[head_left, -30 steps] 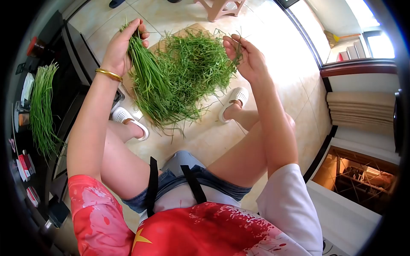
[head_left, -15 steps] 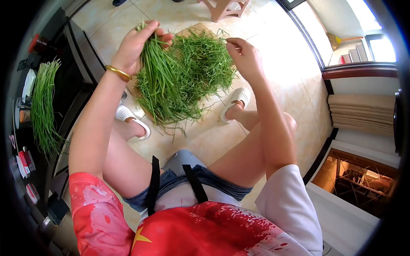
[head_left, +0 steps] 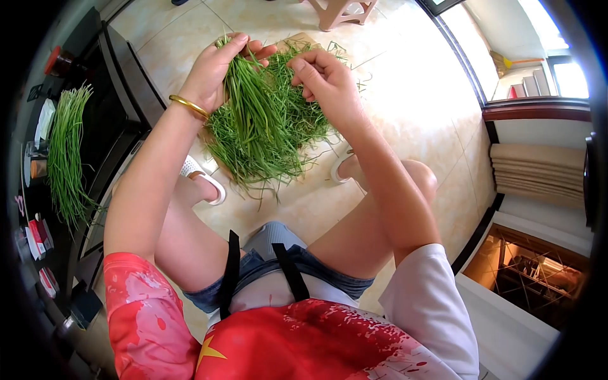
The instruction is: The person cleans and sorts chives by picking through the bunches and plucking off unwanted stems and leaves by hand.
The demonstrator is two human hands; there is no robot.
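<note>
My left hand is closed round the upper end of a bunch of chives, whose long green leaves hang down towards the floor. A gold bangle circles that wrist. To the right of the bunch is my right hand, thumb and fingers curled together in a pinch; whether a leaf is between the fingertips I cannot make out. Below both hands lies a loose pile of chives, and a brown sheet under it shows at the far edge.
Another bundle of chives rests on the dark cabinet at left, beside small boxes. A plastic stool stands at the far side of the tiled floor. My white shoes flank the pile.
My right hand has moved left from the pile's right edge, closer to the bunch. My left hand, still gripping the chives, has shifted slightly right.
</note>
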